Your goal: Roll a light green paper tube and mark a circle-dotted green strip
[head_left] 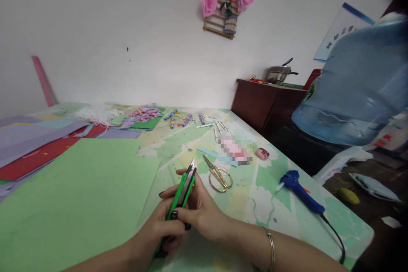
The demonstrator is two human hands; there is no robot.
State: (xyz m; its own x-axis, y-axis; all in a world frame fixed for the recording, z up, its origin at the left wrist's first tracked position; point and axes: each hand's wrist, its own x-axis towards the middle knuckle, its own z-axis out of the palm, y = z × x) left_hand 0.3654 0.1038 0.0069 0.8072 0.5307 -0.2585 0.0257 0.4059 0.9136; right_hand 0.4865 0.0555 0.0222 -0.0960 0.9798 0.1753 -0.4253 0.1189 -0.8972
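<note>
Both of my hands are closed around a green utility knife (182,193), held tilted above the table near its front. A short piece of its blade shows at the top end. My left hand (161,219) grips the lower part of the handle. Around the upper part are the fingers of my right hand (204,210), its thumb lying across the knife's face. To the left a large light green sheet (79,182) lies flat. Gold-handled scissors (218,174) lie just beyond my right hand, beside a light blue paper strip (208,152).
A blue glue gun (301,191) with a cord lies at the right table edge. Coloured paper sheets (41,144), white shreds (98,114) and small paper pieces (145,114) are at the back left. Several white sticks (219,126) lie farther back. A water bottle (347,89) stands right.
</note>
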